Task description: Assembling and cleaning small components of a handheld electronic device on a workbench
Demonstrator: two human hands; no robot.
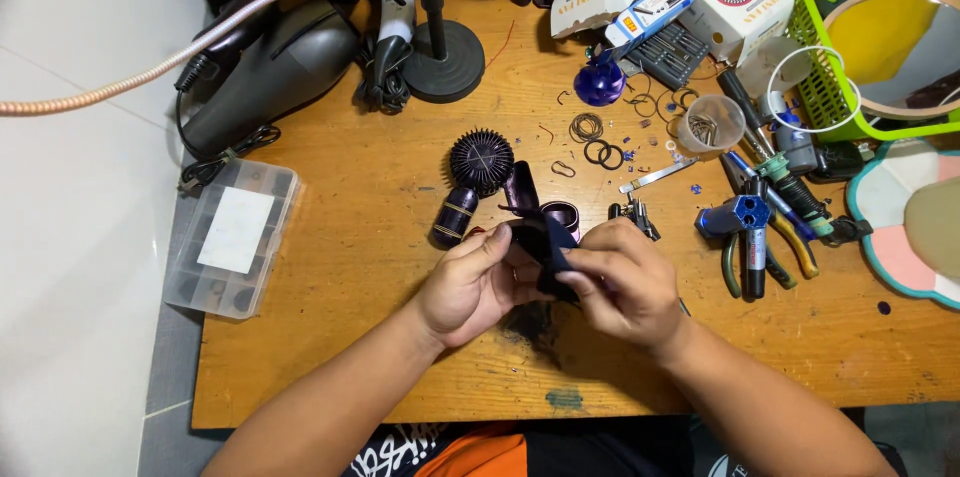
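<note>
Both hands close on one dark plastic part (545,242) held just above the wooden table (400,337), near its front edge. The left hand (470,282) pinches the part's left side with thumb and fingers, and the right hand (625,282) grips its right side, fingers curled over the lower edge.

Just behind the part lie a round black fan grille (481,159), a dark cylinder (454,216) and a small purple ring-shaped piece (562,212). Farther behind it, loose black rubber rings (597,149) are scattered on the wood. To the right of the part sit pliers (750,257) and a blue tool (735,217), with a clear cup (710,124) behind them. Well to the left of the part, a clear plastic organiser box (235,235) hangs over the table's edge, and black hair dryers (270,57) lie behind that.
</note>
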